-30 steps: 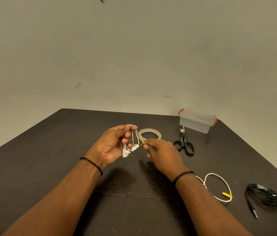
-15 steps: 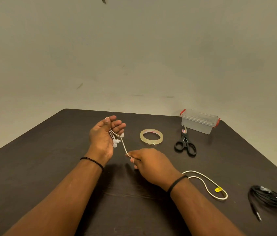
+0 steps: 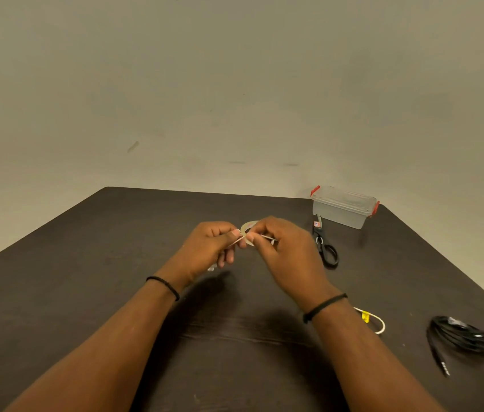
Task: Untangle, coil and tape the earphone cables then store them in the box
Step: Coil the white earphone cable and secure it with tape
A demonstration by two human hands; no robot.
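1. Left hand (image 3: 209,248): raised above the table, fingers curled, thumb and forefinger pinching the white earphone cable (image 3: 236,241). Earbuds (image 3: 211,267) hang blurred below the palm.
2. Right hand (image 3: 286,251): raised just beside the left, fingers curled, thumb and forefinger pinching the same cable where it crosses between the two hands. Fingertips of both hands nearly meet.
3. White earphone cable, remainder: hidden behind the right wrist; its loop reappears on the table at the right of the right forearm, bearing a yellow tag (image 3: 365,317).
4. Tape roll (image 3: 248,226): clear, lying flat on the table directly behind the hands, mostly covered by them.
5. Scissors (image 3: 325,246): black handles, lying on the table right of the right hand, blades pointing toward the box.
6. Box (image 3: 343,208): clear plastic, red clips, lid on, at the far right edge of the table, just beyond the scissors' tips.
7. Black earphone cable (image 3: 460,337): loosely bundled at near right, plug end trailing toward the viewer, well apart from the hands.
8. Table (image 3: 86,278): dark wood-grain top.
9. Wristbands: one black band on each wrist.
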